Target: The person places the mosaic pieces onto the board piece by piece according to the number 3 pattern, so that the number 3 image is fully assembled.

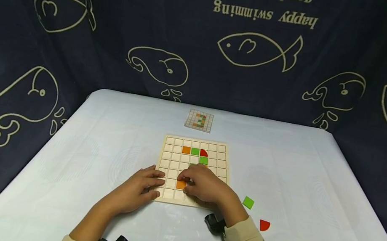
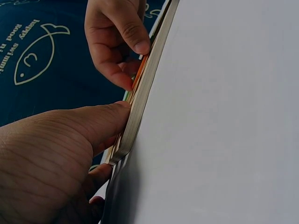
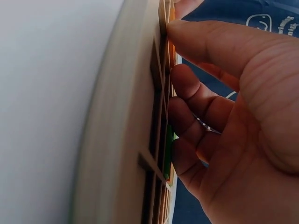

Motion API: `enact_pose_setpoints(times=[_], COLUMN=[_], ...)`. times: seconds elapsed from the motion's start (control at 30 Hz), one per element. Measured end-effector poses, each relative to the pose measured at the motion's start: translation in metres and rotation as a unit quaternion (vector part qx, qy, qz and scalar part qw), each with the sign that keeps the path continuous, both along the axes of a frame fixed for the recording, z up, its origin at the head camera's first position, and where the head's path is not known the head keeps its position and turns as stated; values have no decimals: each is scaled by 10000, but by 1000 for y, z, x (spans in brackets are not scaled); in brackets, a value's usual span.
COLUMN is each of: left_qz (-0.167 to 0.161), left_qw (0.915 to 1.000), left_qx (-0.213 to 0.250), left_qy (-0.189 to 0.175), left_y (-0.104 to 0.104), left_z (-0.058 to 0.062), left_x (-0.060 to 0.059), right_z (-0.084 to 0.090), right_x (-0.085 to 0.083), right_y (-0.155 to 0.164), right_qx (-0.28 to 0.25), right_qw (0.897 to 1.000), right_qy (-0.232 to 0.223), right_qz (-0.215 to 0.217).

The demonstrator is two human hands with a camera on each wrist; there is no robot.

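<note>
An orange tile (image 1: 180, 184) sat in a cell near the front edge of the wooden grid board (image 1: 173, 151), which lay in the middle of the white table (image 1: 97, 143). The right hand (image 1: 205, 186) rested over the board, its curled fingers (image 3: 187, 84) pressing on that tile. The left hand (image 1: 140, 188) lay flat just beside it, fingers straight and together on the board's front left corner. Further back on the board stood another orange tile (image 1: 186, 150), a green tile (image 1: 194, 151) and a red quarter-round piece (image 1: 204, 153). On the table to the right lay a loose green tile (image 1: 248, 202) and a loose red piece (image 1: 264, 225); a small pattern card (image 1: 199, 120) lay beyond the board.
</note>
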State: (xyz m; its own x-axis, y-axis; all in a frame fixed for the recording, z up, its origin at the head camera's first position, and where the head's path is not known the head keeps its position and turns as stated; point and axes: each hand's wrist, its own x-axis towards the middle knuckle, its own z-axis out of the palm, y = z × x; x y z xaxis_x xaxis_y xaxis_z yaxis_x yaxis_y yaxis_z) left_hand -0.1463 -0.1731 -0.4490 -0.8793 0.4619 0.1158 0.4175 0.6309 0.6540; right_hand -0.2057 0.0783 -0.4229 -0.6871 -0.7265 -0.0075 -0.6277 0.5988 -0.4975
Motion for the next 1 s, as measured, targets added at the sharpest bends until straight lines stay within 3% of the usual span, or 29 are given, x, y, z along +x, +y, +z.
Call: enact_pose_setpoints(times=[0.57,1.0], left_qz=[17,0], left_qw=[10000,10000], left_qx=[1,63], left_qy=[15,36], left_y=[0,-1], left_z=[-2,-1], left_x=[-1,1], right_z=[13,12], right_x=[7,12], right_y=[13,73], right_qx=[-418,-982], right_qw=[9976,9909], right_qy=[-508,-761], right_qz=[-216,-522])
